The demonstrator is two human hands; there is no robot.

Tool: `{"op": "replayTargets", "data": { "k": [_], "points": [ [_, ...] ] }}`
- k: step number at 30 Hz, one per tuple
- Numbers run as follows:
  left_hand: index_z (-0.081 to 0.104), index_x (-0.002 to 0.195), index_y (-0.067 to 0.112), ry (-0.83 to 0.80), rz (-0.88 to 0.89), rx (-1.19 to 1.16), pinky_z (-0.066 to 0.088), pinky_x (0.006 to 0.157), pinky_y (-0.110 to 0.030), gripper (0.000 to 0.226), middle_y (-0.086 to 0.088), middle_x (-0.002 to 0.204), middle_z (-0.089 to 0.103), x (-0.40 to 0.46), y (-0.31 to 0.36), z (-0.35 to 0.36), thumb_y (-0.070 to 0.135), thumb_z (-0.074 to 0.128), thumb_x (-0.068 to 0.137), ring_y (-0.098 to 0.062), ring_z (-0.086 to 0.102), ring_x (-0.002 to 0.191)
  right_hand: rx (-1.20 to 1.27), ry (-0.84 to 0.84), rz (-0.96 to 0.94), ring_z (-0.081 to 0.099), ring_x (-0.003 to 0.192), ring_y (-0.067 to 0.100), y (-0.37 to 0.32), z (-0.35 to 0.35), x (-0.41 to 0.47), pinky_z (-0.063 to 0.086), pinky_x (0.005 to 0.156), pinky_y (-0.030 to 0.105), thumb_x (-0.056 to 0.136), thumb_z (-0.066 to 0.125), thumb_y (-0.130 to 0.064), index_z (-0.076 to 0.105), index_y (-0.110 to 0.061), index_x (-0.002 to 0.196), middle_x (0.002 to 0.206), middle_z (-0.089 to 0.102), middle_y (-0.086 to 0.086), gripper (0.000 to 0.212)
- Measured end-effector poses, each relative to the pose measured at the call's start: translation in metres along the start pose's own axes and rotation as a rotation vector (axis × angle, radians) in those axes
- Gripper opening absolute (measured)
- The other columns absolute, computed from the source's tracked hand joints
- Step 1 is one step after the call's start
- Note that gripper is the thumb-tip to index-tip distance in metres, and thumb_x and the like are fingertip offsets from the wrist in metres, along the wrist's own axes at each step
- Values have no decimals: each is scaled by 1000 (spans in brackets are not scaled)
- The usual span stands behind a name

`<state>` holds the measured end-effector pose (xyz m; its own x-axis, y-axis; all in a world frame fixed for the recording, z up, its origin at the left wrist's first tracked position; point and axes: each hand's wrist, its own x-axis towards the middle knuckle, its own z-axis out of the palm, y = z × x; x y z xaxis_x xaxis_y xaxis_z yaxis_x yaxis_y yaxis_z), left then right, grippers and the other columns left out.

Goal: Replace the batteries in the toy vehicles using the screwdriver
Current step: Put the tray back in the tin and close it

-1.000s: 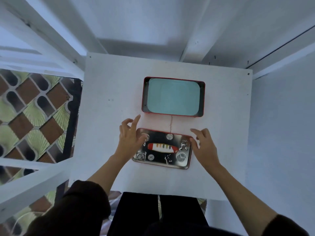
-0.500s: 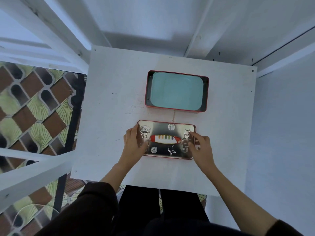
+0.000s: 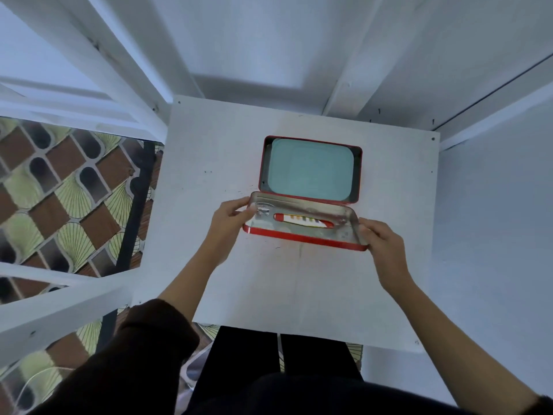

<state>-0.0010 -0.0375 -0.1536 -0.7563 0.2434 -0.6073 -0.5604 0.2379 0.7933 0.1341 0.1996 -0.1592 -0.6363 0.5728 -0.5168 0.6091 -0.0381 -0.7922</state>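
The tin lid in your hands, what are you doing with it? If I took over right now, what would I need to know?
Left hand grips the left end of the tin lid; right hand grips its right end.
The lid is tilted, its near red edge toward the person, its far edge by the open red tin on the white table.
Inside the tin only a pale blue insert shows.
Done: tin is open, lid off.
Left: no toy vehicles, batteries or screwdriver in view, so the whole battery swap remains. Put the lid down or back on first, probably.
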Motion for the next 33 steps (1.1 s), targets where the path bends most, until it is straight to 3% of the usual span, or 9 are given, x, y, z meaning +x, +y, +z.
{"op": "replayTargets", "data": {
  "k": [4,8,10,12,15,18,24,29,33],
  "points": [
    [63,107,1,75,-71,-15,47,80,-14,47,-4,82,63,12,6,3,34,30,104,-4,63,75,446,62,114,62,81,16,-25,4,9,55,74,25,91,42,0,68,0,83,84,64,9,27],
    [63,100,1,130,-99,-215,41,103,-29,47,-8,87,63,22,16,12,26,24,106,-16,59,91,727,164,206,61,74,23,-42,6,27,51,89,37,83,31,13,56,1,66,71,61,11,33],
    [62,93,9,114,-88,-164,38,108,-35,42,-7,96,64,25,19,16,20,23,106,-18,57,99,541,128,187,60,79,18,-45,10,37,48,95,34,79,38,15,61,3,74,75,64,8,26],
    [62,104,8,100,-68,-60,42,104,-34,37,-5,105,62,29,24,21,19,27,105,-13,58,97,296,99,134,61,84,14,-45,15,48,49,89,29,80,51,9,67,-3,91,88,67,6,23],
    [57,120,10,104,-35,117,44,92,-28,29,2,112,55,40,29,30,17,36,103,-10,53,97,46,122,40,62,87,17,-44,24,64,49,75,24,83,54,0,66,-10,106,100,67,7,27],
    [56,125,9,141,40,287,45,95,-31,29,-4,120,53,49,25,34,12,43,100,-14,52,106,-231,179,-16,58,96,22,-39,33,80,46,78,25,89,55,-13,63,-10,112,110,57,12,24],
    [56,123,6,217,70,312,51,93,-34,29,-10,122,58,70,22,36,15,56,95,-13,54,103,-250,180,6,54,105,18,-40,33,104,43,74,18,92,55,-21,55,-13,123,120,49,9,31],
    [56,113,5,296,40,336,52,85,-31,27,-8,111,63,79,21,39,17,64,90,-13,57,97,-231,174,32,53,99,13,-40,35,108,38,59,6,90,59,-20,55,-11,120,120,51,8,31],
    [56,110,7,294,30,306,54,86,-34,22,-7,108,63,71,14,39,16,63,90,-14,59,95,-200,192,44,56,93,13,-28,32,100,38,57,4,87,62,-18,57,-10,121,118,56,10,35]
  ]
}}
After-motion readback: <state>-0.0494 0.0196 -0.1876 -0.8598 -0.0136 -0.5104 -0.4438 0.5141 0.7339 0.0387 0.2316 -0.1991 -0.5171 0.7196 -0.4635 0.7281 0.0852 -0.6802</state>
